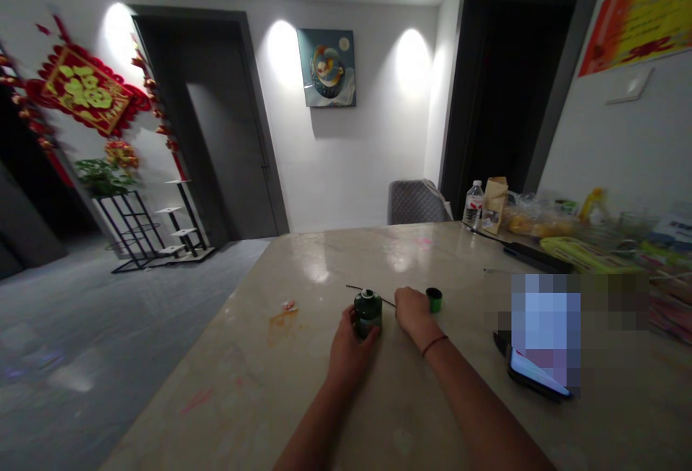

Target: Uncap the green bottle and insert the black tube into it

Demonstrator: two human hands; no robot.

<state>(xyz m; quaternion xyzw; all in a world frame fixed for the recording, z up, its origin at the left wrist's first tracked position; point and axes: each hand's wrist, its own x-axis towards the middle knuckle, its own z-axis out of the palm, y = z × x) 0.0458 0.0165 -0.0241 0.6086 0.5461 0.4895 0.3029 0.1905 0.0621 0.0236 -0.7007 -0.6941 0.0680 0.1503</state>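
Upright on the table, a small dark green bottle (pixel 368 310) with a pale, uncapped-looking neck sits in the grip of my left hand (pixel 351 341), whose fingers wrap round its side. My right hand (pixel 414 314), closed in a pinch, is just right of the bottle and apart from it. From its fingers a thin dark stick (pixel 388 302) runs leftward behind the bottle, its far end showing past the bottle's left side. A green cap (pixel 434 299) stands on the table beside my right hand.
The stone-look table (pixel 324 413) has a crumpled scrap (pixel 289 306) and orange stain on the left. A phone (pixel 538 373), partly blurred out, rests at right. Farther back are a water bottle (pixel 473 204), a paper bag (pixel 494 204) and plastic-wrapped items. A grey chair (pixel 416 202) stands behind.
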